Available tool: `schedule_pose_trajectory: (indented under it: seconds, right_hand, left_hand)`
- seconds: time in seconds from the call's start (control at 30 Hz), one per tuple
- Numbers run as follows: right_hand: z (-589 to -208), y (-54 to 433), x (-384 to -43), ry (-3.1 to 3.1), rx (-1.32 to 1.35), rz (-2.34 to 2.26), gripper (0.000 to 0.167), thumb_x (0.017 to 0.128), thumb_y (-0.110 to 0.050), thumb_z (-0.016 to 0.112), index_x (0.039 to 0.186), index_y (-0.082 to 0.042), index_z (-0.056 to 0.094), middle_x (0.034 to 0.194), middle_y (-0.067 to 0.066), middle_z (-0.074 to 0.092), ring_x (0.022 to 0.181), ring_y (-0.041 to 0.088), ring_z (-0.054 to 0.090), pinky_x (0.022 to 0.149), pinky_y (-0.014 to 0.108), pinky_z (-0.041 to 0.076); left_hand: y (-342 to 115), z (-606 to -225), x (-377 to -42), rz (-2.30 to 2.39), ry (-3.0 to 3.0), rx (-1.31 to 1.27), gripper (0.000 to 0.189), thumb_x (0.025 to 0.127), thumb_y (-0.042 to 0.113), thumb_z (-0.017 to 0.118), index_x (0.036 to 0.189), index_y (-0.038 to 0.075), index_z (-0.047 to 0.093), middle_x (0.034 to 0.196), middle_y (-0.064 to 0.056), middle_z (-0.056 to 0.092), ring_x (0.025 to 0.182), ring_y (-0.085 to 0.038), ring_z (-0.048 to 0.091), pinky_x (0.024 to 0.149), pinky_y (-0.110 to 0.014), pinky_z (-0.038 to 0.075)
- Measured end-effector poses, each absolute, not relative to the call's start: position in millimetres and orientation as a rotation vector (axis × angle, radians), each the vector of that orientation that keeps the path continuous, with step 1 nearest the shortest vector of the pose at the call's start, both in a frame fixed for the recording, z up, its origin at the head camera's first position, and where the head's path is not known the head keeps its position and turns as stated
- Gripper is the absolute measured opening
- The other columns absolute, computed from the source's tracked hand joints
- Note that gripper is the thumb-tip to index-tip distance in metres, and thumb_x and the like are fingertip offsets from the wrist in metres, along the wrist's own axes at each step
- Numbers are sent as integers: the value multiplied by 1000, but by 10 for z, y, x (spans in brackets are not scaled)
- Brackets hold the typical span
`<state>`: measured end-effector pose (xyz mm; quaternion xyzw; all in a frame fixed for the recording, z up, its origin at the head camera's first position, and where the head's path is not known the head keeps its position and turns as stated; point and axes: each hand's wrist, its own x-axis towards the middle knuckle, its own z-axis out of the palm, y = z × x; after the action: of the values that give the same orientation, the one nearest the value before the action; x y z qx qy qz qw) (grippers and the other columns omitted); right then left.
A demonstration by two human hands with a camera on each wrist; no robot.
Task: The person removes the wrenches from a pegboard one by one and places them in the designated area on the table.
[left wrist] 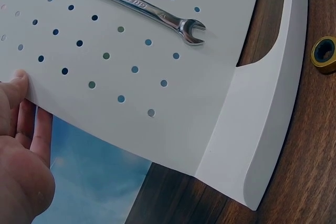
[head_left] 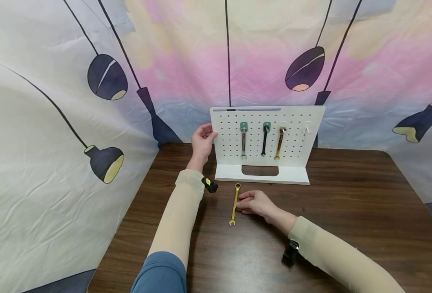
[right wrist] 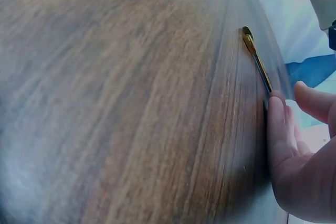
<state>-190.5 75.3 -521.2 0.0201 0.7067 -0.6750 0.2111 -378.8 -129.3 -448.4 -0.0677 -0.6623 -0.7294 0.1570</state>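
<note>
A white pegboard stand stands upright on the table. My left hand grips its left edge; in the left wrist view the thumb lies on the front face and the other fingers are behind. A gold combination wrench lies on the wood in front of the stand, ring end toward it. Beside the wrench's middle is my right hand, fingertips at the shaft. The right wrist view shows its thumb raised apart from the fingers. There the wrench lies flat, partly hidden by the fingertips.
On the board hang a silver wrench, a black wrench and a gold wrench. A clear hook at the right holds nothing. The brown wooden table extends both ways; a patterned cloth hangs behind.
</note>
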Motion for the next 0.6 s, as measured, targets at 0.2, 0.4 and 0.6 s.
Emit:
schedule_pose_trajectory:
  seconds: [0.2, 0.4, 0.6]
  right_hand:
    - [-5206, 794, -1918, 1934, 23, -1876, 40, 95, 2, 77, 128, 15, 62, 99, 13, 78, 87, 18, 75, 81, 35, 63]
    - [-5191, 868, -1929, 1903, 0, -1877, 42, 97, -1, 76, 132, 15, 61, 105, 14, 78, 92, 18, 76, 84, 36, 63]
    - [-5174, 1001, -1942, 1889, -20, -1881, 44, 98, -2, 75, 136, 15, 60, 114, 18, 77, 97, 17, 74, 89, 38, 62]
  left_hand:
    - [-1302, -4482, -3797, -2096, -1895, -179, 29, 95, -4, 79, 123, 3, 73, 106, -2, 74, 93, -13, 66, 85, -28, 54]
    - [-1295, -4489, -3807, -2100, -1868, -185, 29, 94, -7, 78, 121, 3, 73, 102, -2, 73, 90, -14, 64, 83, -27, 53]
    - [-1278, -4487, -3808, -2090, -1875, -174, 27, 94, -7, 78, 119, 2, 73, 101, -1, 72, 88, -13, 62, 81, -26, 52]
